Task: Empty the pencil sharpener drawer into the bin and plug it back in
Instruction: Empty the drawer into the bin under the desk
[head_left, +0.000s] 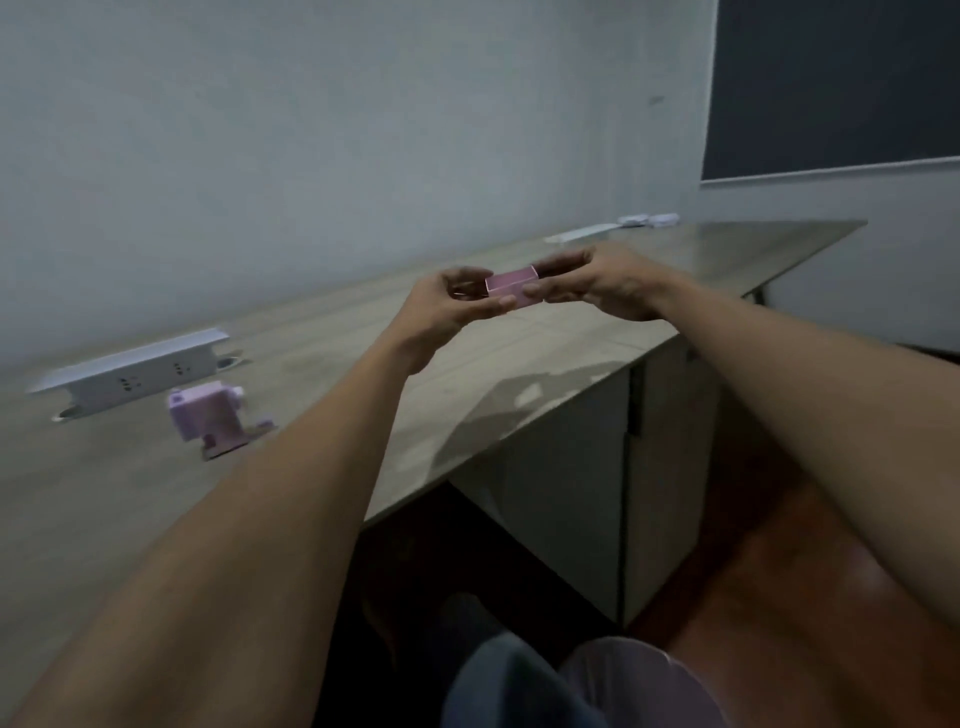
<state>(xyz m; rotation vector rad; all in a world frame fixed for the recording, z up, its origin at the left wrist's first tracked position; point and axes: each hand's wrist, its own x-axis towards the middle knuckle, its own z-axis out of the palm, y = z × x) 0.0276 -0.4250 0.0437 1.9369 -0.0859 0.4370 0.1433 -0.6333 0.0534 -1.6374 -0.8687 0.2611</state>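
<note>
Both of my arms reach forward over the desk. A small pink sharpener drawer (510, 284) is held between my hands above the desktop, its open side facing up. My left hand (451, 306) grips its left end and my right hand (602, 288) grips its right end. The pale purple pencil sharpener body (208, 415) stands on the wooden desk (322, 374) to the left, apart from both hands, with its drawer slot empty. No bin shows clearly in view.
A white power strip box (135, 371) lies behind the sharpener by the wall. White items (647, 219) sit at the desk's far end. A grey cabinet (587, 488) stands under the desk, beside the reddish floor (779, 571). My knees (571, 686) show at the bottom.
</note>
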